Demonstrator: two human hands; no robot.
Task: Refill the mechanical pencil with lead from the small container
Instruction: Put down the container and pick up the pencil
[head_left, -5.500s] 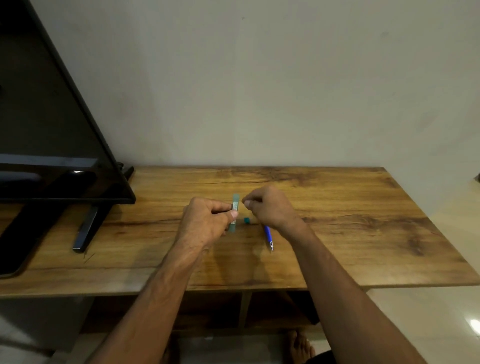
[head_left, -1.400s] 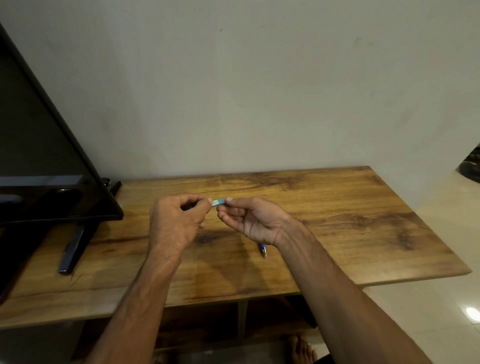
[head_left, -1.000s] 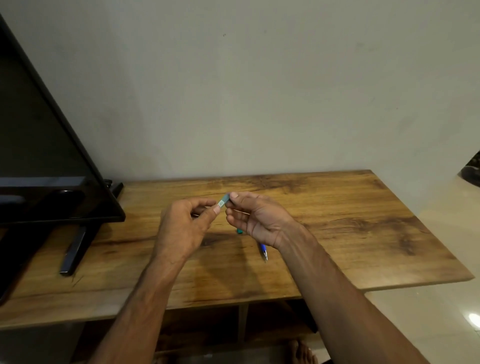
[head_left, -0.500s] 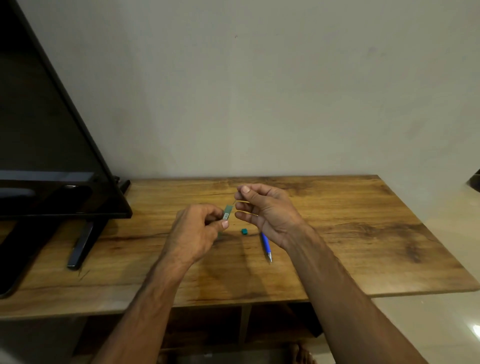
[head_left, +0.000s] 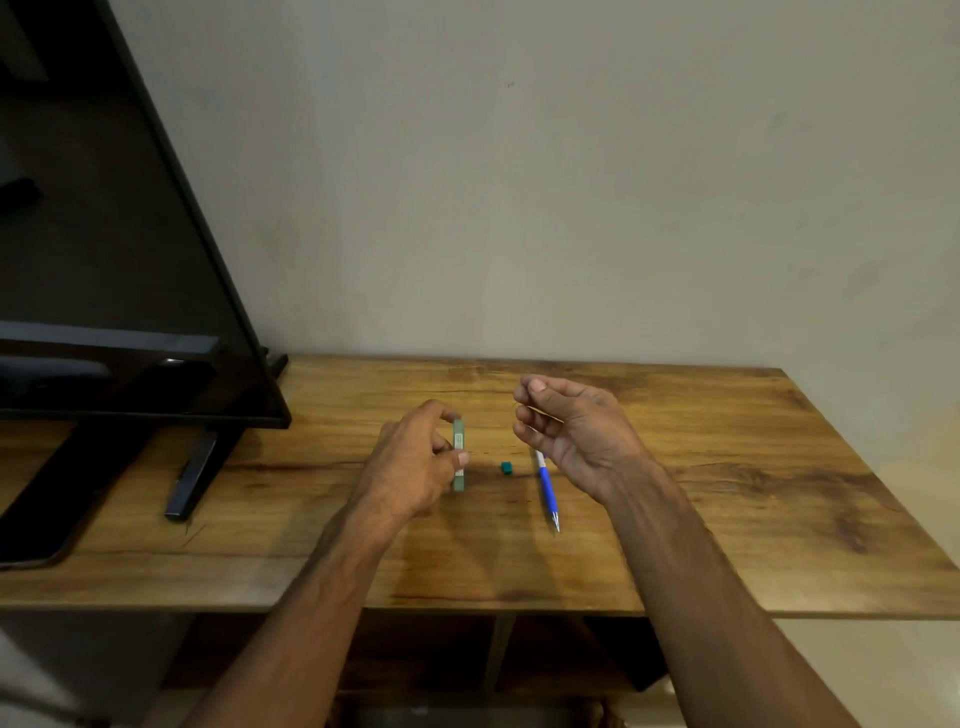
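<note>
My left hand (head_left: 410, 467) pinches a slim green lead container (head_left: 458, 457) upright, its lower end resting on the wooden table (head_left: 727, 467). The container's small green cap (head_left: 506, 468) lies on the table just right of it. A blue mechanical pencil (head_left: 547, 488) lies beside the cap, tip pointing toward me, its upper end hidden behind my right hand (head_left: 576, 431). That hand hovers above the pencil with thumb and forefinger pinched together; a thin lead seems to sit between them, too fine to be sure.
A large black TV (head_left: 104, 260) on its stand (head_left: 189, 483) fills the table's left side. A plain wall runs behind the table. Open shelves lie under the tabletop. The table's front edge is near my forearms.
My hands have moved apart. The left has turned the container upright and lowered it onto the table; the right has drawn away to the right, fingertips still pinched.
</note>
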